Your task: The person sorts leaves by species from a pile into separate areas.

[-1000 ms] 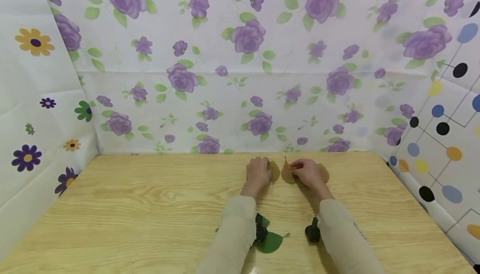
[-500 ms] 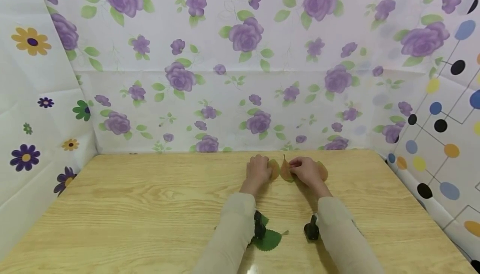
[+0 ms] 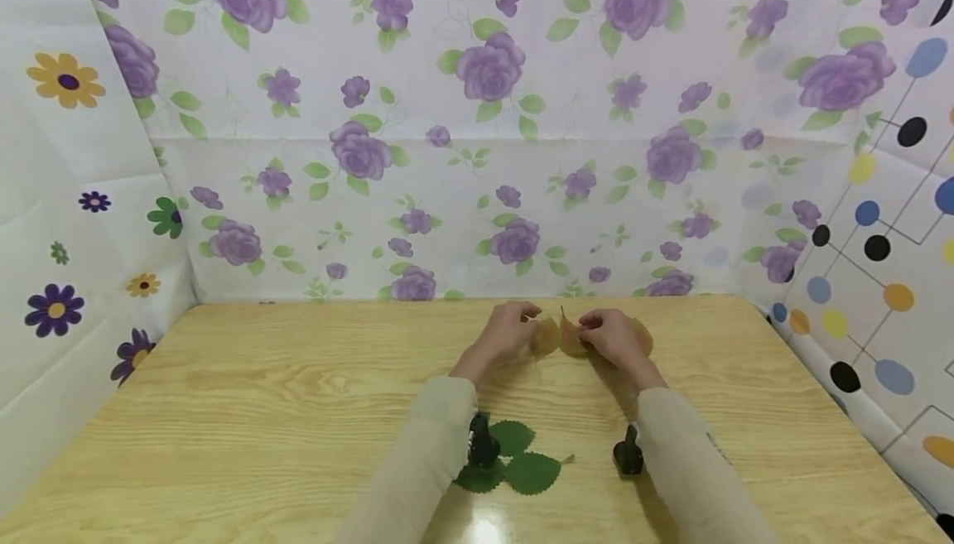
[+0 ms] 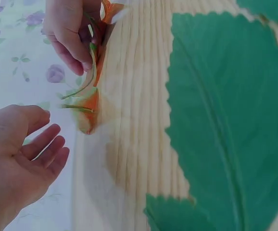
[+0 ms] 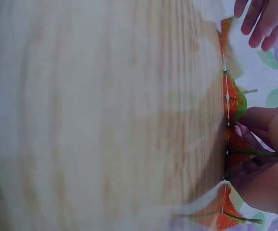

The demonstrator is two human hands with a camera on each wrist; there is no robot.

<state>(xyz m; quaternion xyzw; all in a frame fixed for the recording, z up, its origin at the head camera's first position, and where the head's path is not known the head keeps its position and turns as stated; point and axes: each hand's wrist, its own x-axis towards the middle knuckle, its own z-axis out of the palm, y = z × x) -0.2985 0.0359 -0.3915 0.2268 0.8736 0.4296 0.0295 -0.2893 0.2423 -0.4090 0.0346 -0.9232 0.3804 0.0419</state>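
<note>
In the head view several orange leaves lie in a row near the table's far edge. My right hand [image 3: 613,335] pinches the edge of one orange leaf [image 3: 570,342], whose stem points up. The right wrist view shows its green underside [image 5: 236,101] curling at the fingertips. Another orange leaf [image 5: 240,150] lies under this hand. My left hand [image 3: 508,329] is beside the leftmost orange leaf [image 3: 547,337]. In the left wrist view its fingers are relaxed and spread, apart from the leaf stems. One more orange leaf [image 3: 644,340] shows right of my right hand.
Three green serrated leaves [image 3: 532,474] lie nearer me on the wooden table [image 3: 298,411], partly under my left forearm. Black wrist cameras [image 3: 629,453] hang by both sleeves. Flower-patterned cloth [image 3: 477,196] stands behind the table, and a dotted cloth [image 3: 879,296] at the right.
My left hand has come off the leftmost orange leaf, turning and lifting slightly. Its forearm has shifted left, uncovering more of the green leaves. My right hand keeps its pinch on the orange leaf.
</note>
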